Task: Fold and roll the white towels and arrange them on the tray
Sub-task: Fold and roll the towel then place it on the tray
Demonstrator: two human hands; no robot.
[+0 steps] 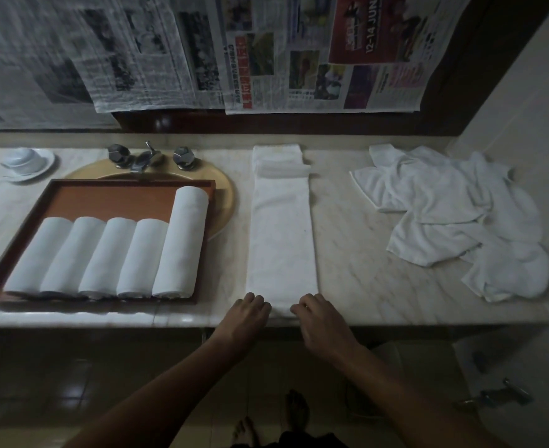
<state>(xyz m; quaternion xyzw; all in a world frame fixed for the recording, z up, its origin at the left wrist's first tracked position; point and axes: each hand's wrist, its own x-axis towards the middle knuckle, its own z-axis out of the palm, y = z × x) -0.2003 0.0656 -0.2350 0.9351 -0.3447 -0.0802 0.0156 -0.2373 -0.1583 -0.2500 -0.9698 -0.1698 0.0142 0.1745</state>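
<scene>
A white towel (282, 227) lies folded into a long narrow strip on the marble counter, running from the back wall to the front edge. My left hand (248, 313) and my right hand (318, 316) grip its near end with curled fingers, side by side. A brown wooden tray (111, 197) sits to the left over the sink and holds several rolled white towels (105, 257) in a row; the rightmost roll is longer. A loose pile of unfolded white towels (454, 218) lies on the counter's right.
A chrome tap with two handles (148, 158) stands behind the tray at the yellow sink. An upturned white cup on a saucer (27, 163) sits at the far left. Newspaper sheets (266, 53) cover the mirror. Bare marble shows between strip and pile.
</scene>
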